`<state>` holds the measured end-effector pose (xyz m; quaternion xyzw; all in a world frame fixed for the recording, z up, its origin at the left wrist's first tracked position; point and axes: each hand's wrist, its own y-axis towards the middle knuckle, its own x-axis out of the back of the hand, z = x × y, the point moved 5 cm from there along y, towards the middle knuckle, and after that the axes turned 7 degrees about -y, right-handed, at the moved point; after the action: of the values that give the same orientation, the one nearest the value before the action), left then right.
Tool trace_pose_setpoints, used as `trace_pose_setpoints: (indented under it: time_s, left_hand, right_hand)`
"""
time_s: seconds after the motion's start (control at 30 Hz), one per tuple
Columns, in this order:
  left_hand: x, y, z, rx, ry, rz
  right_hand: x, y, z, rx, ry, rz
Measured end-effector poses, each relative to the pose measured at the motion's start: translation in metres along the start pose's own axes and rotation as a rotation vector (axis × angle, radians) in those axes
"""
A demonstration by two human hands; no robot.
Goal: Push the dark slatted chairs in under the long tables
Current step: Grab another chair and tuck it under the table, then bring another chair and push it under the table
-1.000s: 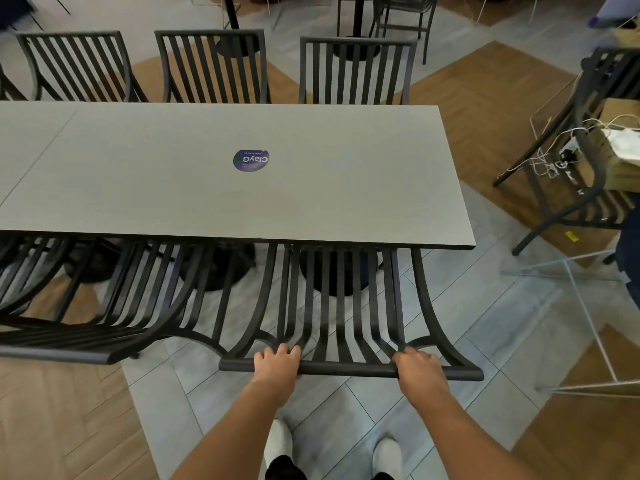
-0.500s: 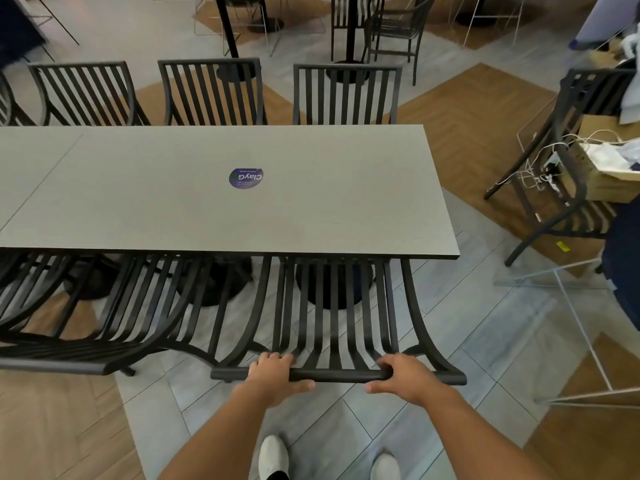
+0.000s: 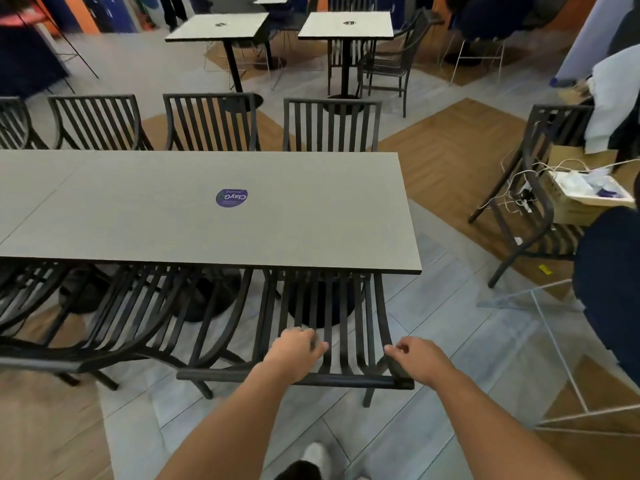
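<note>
L hand (image 3: 297, 351): fingers curled loosely, laid over the slats of the near chair back (image 3: 332, 341), just above the top rail (image 3: 242, 376); whether a slat is actually gripped cannot be told. R hand (image 3: 417, 358): fingers loosely curled, thumb and forefinger close together, at the rail's right end by the curved side post; contact not clearly seen, nothing seen held.

Chair: dark metal, matte, flat vertical slats flaring outward to a straight top rail. Seat is tucked under the long table (image 3: 311, 209); only the back projects past the edge.

Table: grey, flat, fine-grained laminate w/ thin dark edge; round purple sticker (image 3: 231, 197) near centre. More slatted chairs (image 3: 104, 306) seen alongside to the left, also under.

Floor (image 3: 433, 306): grey tile w/ wood herringbone patches.
</note>
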<state>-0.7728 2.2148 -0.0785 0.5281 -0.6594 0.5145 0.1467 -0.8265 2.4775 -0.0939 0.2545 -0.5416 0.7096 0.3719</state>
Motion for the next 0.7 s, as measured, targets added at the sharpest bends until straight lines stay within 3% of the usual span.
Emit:
trace_pose_setpoints:
  time_s: [0.27, 0.5, 0.7]
  left_hand:
    - [0.016, 0.041, -0.041, -0.096, 0.019, 0.08]
    - [0.021, 0.083, -0.073, -0.097, 0.055, 0.071]
    - [0.004, 0.12, -0.134, -0.06, -0.009, 0.005]
  right_hand:
    - [0.044, 0.025, -0.015, -0.049, -0.014, -0.049]
    - [0.072, 0.051, -0.035, -0.016, 0.023, -0.059]
    - [0.106, 0.097, -0.091, 0.045, -0.04, -0.001]
